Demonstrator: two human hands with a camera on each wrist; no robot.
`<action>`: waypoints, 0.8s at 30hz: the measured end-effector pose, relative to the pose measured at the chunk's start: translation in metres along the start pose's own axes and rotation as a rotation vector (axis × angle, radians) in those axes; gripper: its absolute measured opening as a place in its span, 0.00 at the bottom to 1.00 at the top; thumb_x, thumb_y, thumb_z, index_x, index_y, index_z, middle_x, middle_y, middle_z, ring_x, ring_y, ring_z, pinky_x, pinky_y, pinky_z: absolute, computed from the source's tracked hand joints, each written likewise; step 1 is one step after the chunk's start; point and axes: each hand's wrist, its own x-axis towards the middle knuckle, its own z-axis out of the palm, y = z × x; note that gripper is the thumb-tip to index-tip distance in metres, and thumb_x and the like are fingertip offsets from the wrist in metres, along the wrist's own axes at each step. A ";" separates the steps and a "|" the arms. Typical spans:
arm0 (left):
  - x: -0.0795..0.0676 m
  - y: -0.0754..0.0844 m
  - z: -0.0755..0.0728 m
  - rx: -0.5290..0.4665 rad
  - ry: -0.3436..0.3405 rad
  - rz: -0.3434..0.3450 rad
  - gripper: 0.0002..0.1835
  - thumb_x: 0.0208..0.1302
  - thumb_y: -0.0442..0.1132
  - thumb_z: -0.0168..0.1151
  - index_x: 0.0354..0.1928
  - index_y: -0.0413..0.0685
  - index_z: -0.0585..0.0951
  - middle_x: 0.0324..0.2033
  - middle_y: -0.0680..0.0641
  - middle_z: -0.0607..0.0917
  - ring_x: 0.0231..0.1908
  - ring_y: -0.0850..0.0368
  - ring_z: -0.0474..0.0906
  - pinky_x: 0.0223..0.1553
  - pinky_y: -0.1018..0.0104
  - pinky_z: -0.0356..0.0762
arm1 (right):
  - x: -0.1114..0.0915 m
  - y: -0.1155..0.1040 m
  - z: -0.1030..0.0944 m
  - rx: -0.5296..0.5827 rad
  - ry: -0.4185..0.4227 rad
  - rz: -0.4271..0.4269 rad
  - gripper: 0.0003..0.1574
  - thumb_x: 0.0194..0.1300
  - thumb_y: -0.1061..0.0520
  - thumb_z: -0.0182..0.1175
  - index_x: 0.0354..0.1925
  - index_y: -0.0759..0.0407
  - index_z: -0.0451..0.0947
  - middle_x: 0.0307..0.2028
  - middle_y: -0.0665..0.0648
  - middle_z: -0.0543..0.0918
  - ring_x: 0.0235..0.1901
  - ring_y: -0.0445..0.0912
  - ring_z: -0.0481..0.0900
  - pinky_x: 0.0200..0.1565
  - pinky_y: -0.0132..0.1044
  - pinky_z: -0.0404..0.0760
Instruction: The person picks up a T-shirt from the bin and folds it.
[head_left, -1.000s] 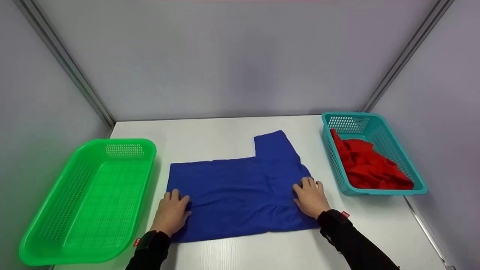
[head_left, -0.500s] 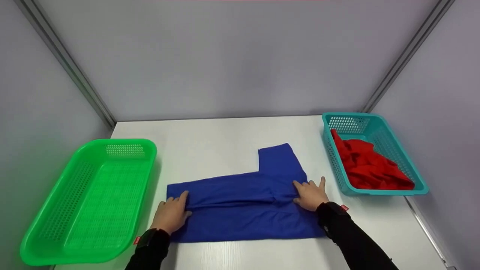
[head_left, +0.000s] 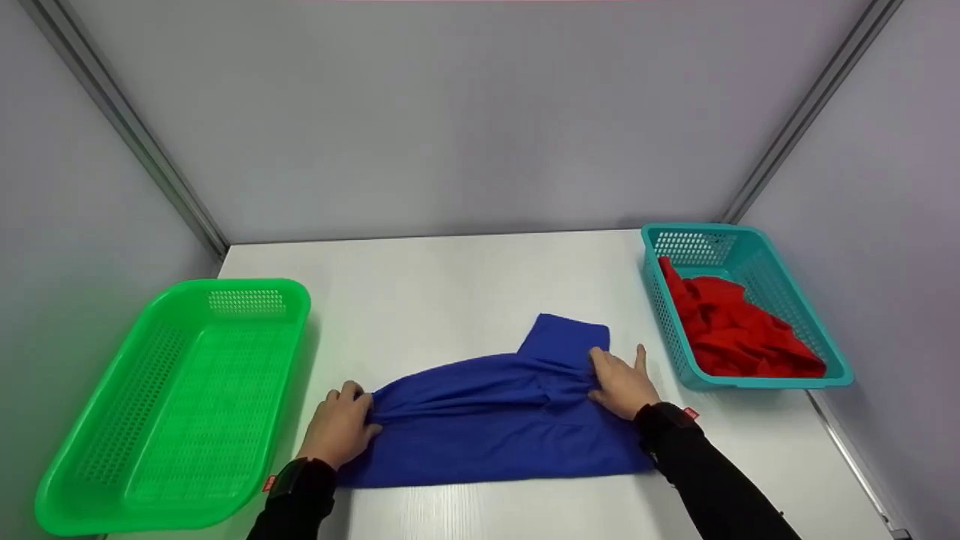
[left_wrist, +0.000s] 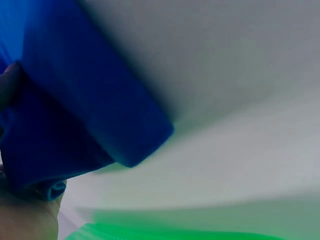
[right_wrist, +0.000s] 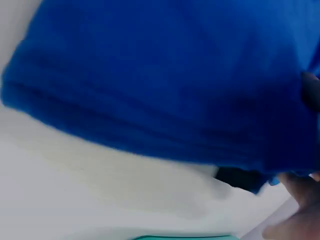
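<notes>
A blue T-shirt [head_left: 487, 427] lies across the table in front of me, its body drawn into lengthwise creases and one short sleeve [head_left: 566, 337] pointing away toward the back. My left hand [head_left: 337, 424] pinches the shirt's left end, where the cloth is gathered. At the opposite end my right hand [head_left: 624, 384] grips the fabric near the base of the sleeve, its little finger sticking out. In the left wrist view a hanging fold of the blue cloth [left_wrist: 95, 95] is held by the thumb and fingers. The right wrist view shows the cloth edge [right_wrist: 150, 115] drooping beside the fingers.
A bright green plastic basket [head_left: 176, 517] stands at the left of the white table [head_left: 420, 300]. On the right, a teal basket [head_left: 795, 300] contains a crumpled red cloth [head_left: 735, 330]. Grey panels [head_left: 480, 120] enclose the back and sides.
The shirt's far edge has been drawn toward me, making the spread cloth narrower and more creased. Its sleeve has come nearer and tilted. Both hands stay in about the same places, now gripping the fabric.
</notes>
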 end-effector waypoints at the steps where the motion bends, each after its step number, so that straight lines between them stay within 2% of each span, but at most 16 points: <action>1: 0.001 0.000 -0.001 -0.007 -0.016 -0.008 0.19 0.55 0.38 0.80 0.40 0.44 0.77 0.44 0.39 0.79 0.41 0.38 0.76 0.41 0.41 0.77 | 0.000 0.000 0.000 0.001 -0.007 0.024 0.43 0.56 0.59 0.77 0.64 0.67 0.69 0.51 0.69 0.83 0.54 0.66 0.80 0.65 0.84 0.40; 3: 0.002 0.001 -0.002 -0.031 -0.047 -0.037 0.24 0.56 0.38 0.79 0.51 0.42 0.77 0.42 0.40 0.81 0.41 0.37 0.78 0.40 0.40 0.77 | 0.000 0.000 0.000 -0.005 -0.030 0.080 0.54 0.56 0.56 0.76 0.74 0.68 0.62 0.58 0.72 0.81 0.61 0.69 0.75 0.65 0.84 0.39; 4: 0.002 0.001 -0.002 -0.047 -0.063 -0.052 0.27 0.57 0.37 0.79 0.55 0.42 0.76 0.43 0.39 0.82 0.42 0.36 0.78 0.40 0.39 0.78 | 0.000 -0.001 -0.001 -0.001 -0.049 0.113 0.56 0.57 0.55 0.76 0.76 0.68 0.61 0.60 0.73 0.79 0.62 0.70 0.72 0.65 0.83 0.38; 6: 0.002 0.002 -0.003 -0.074 -0.086 -0.084 0.30 0.58 0.38 0.78 0.59 0.42 0.75 0.43 0.39 0.83 0.43 0.36 0.79 0.40 0.38 0.78 | 0.001 -0.002 -0.002 -0.009 -0.072 0.156 0.52 0.57 0.52 0.76 0.73 0.69 0.66 0.59 0.73 0.78 0.62 0.71 0.70 0.65 0.84 0.41; 7: 0.002 0.002 -0.003 -0.081 -0.094 -0.097 0.30 0.58 0.38 0.78 0.59 0.42 0.75 0.43 0.38 0.84 0.43 0.35 0.80 0.40 0.38 0.79 | 0.002 -0.001 -0.003 -0.012 -0.073 0.167 0.47 0.57 0.52 0.77 0.68 0.70 0.71 0.56 0.73 0.79 0.61 0.71 0.70 0.64 0.83 0.43; 9: 0.002 0.002 -0.004 -0.055 -0.103 -0.100 0.25 0.57 0.39 0.79 0.52 0.41 0.77 0.40 0.39 0.83 0.42 0.36 0.79 0.39 0.39 0.78 | 0.002 -0.001 -0.003 -0.019 -0.066 0.158 0.35 0.55 0.52 0.78 0.55 0.69 0.78 0.50 0.71 0.78 0.58 0.71 0.70 0.64 0.82 0.48; 11: 0.002 0.002 -0.005 -0.004 -0.095 -0.089 0.21 0.57 0.42 0.79 0.43 0.41 0.77 0.36 0.40 0.80 0.40 0.38 0.77 0.38 0.40 0.77 | 0.003 0.000 -0.002 -0.002 -0.049 0.128 0.26 0.53 0.54 0.79 0.43 0.65 0.77 0.47 0.69 0.76 0.57 0.71 0.69 0.64 0.80 0.51; 13: 0.002 0.002 -0.005 0.049 -0.076 -0.069 0.20 0.56 0.44 0.80 0.38 0.42 0.78 0.34 0.41 0.78 0.40 0.38 0.75 0.39 0.41 0.76 | 0.004 0.002 -0.001 0.034 -0.049 0.101 0.25 0.53 0.53 0.79 0.36 0.61 0.73 0.50 0.71 0.75 0.59 0.73 0.68 0.65 0.78 0.52; 15: 0.001 0.002 -0.005 0.086 -0.052 -0.047 0.20 0.55 0.45 0.80 0.37 0.42 0.79 0.35 0.41 0.76 0.42 0.38 0.73 0.42 0.40 0.75 | 0.005 0.004 0.000 0.097 -0.086 0.111 0.24 0.59 0.47 0.76 0.34 0.59 0.71 0.61 0.75 0.71 0.65 0.75 0.64 0.67 0.78 0.49; 17: 0.001 0.001 -0.005 0.089 -0.033 -0.027 0.21 0.54 0.45 0.81 0.38 0.41 0.80 0.40 0.40 0.77 0.47 0.36 0.73 0.47 0.39 0.74 | 0.005 0.006 0.000 0.176 -0.115 0.152 0.24 0.69 0.41 0.67 0.37 0.60 0.74 0.70 0.77 0.66 0.71 0.76 0.59 0.67 0.80 0.46; 19: 0.001 0.001 -0.006 0.079 -0.030 -0.010 0.22 0.54 0.45 0.81 0.42 0.42 0.80 0.44 0.39 0.79 0.51 0.34 0.74 0.50 0.38 0.74 | 0.006 0.005 -0.001 0.242 -0.108 0.208 0.30 0.77 0.37 0.55 0.43 0.64 0.78 0.72 0.75 0.65 0.72 0.74 0.59 0.66 0.82 0.45; 21: 0.002 0.001 -0.007 0.070 -0.042 -0.001 0.23 0.54 0.45 0.81 0.44 0.42 0.79 0.46 0.40 0.81 0.53 0.34 0.75 0.53 0.36 0.74 | 0.007 0.005 -0.002 0.256 -0.058 0.242 0.29 0.83 0.41 0.47 0.44 0.65 0.79 0.66 0.74 0.73 0.67 0.73 0.68 0.64 0.81 0.52; 23: 0.003 0.001 -0.009 0.071 -0.067 0.004 0.23 0.56 0.45 0.81 0.45 0.43 0.78 0.45 0.40 0.82 0.51 0.35 0.77 0.52 0.36 0.74 | 0.008 0.006 -0.001 0.220 0.018 0.234 0.20 0.82 0.50 0.50 0.43 0.67 0.77 0.53 0.72 0.79 0.55 0.71 0.77 0.59 0.75 0.67; 24: 0.004 0.000 -0.009 0.071 -0.081 0.002 0.23 0.56 0.45 0.80 0.46 0.44 0.77 0.43 0.41 0.82 0.49 0.36 0.78 0.51 0.36 0.74 | 0.008 0.006 0.000 0.189 0.051 0.226 0.15 0.80 0.55 0.54 0.42 0.67 0.76 0.48 0.70 0.79 0.49 0.69 0.79 0.54 0.71 0.72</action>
